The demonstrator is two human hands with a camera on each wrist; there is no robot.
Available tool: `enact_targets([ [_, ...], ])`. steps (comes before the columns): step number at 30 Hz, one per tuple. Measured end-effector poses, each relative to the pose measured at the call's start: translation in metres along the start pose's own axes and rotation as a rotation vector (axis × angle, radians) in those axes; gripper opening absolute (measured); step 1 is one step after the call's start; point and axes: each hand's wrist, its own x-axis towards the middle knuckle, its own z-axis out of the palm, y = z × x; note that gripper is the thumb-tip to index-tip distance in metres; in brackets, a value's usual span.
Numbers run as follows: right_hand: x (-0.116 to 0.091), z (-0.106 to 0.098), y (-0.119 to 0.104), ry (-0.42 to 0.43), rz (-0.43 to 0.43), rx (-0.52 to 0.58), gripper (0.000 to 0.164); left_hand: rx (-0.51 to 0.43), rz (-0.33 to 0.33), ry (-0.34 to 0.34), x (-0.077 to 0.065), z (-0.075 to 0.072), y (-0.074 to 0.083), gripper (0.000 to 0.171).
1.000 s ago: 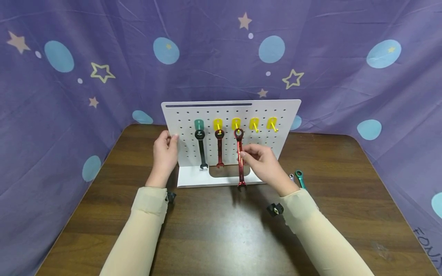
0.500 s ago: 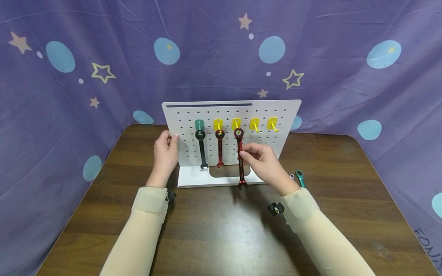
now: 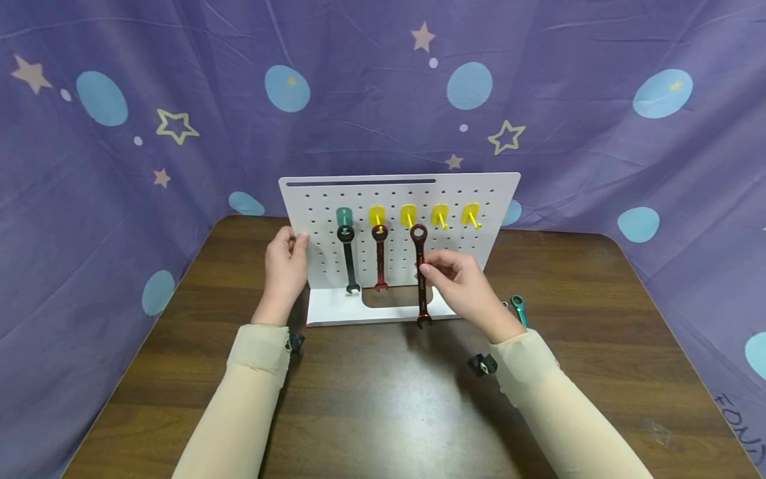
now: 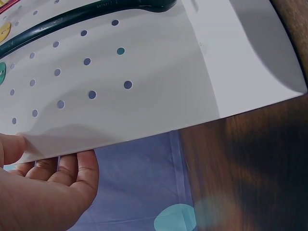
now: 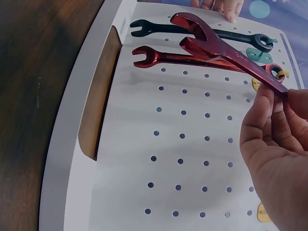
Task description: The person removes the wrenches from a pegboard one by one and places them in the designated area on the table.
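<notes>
My right hand (image 3: 457, 283) pinches a red combination wrench (image 3: 421, 293) at its middle, ring end up and open end down. The wrench's ring stands in front of and just below the middle yellow hook (image 3: 408, 214), a little to its right. With the thumb in front and fingers behind, my left hand (image 3: 286, 266) grips the left edge of a white pegboard (image 3: 505, 189). A dark green wrench (image 4: 86, 17) hangs from the green hook (image 3: 344, 215). Beside it, another red wrench (image 5: 168, 57) hangs from a yellow hook (image 3: 376, 214).
Two more yellow hooks, one (image 3: 439, 214) and another (image 3: 471, 213), sit bare on the board's right. A green wrench (image 3: 518, 309) lies on the brown table (image 3: 383, 412), partly behind my right wrist. A purple curtain (image 3: 383, 86) surrounds the table.
My right hand has shifted slightly right with the red wrench, whose ring has moved off the front of the hook. The left hand stays where it was.
</notes>
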Motion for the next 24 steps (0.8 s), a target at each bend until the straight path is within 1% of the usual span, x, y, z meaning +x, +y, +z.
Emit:
enact_targets([
  [3,-0.002,-0.002,0.0,0.009,0.015,-0.018,0.013,0.003,0.0,-0.005,0.0,0.0,0.0,0.018],
  [6,-0.003,-0.003,-0.005,0.011,0.033,-0.038,0.012,0.004,-0.002,-0.011,0.0,0.0,0.0,0.019],
  [11,-0.01,-0.006,-0.028,0.006,0.042,-0.052,0.011,0.005,-0.007,-0.02,-0.002,0.0,0.001,0.021],
  [13,-0.013,-0.007,-0.033,0.007,0.04,-0.05,0.011,0.008,-0.006,-0.02,-0.002,-0.001,0.002,0.02],
  [14,-0.013,-0.007,-0.031,0.008,0.038,-0.046,0.011,0.009,-0.005,-0.02,-0.002,-0.001,0.002,0.02],
  [17,-0.013,-0.01,-0.014,0.016,0.039,-0.046,0.011,0.009,-0.008,-0.017,-0.002,-0.001,0.001,0.02],
  [20,-0.014,-0.011,-0.011,0.021,0.042,-0.043,0.011,0.007,-0.01,-0.015,-0.001,-0.001,0.001,0.02],
  [21,-0.014,-0.012,-0.011,0.023,0.042,-0.045,0.011,0.005,-0.011,-0.013,-0.001,0.0,0.001,0.02],
  [24,-0.018,-0.013,-0.025,0.024,0.039,-0.041,0.011,0.006,-0.01,-0.012,-0.001,0.0,0.001,0.02],
])
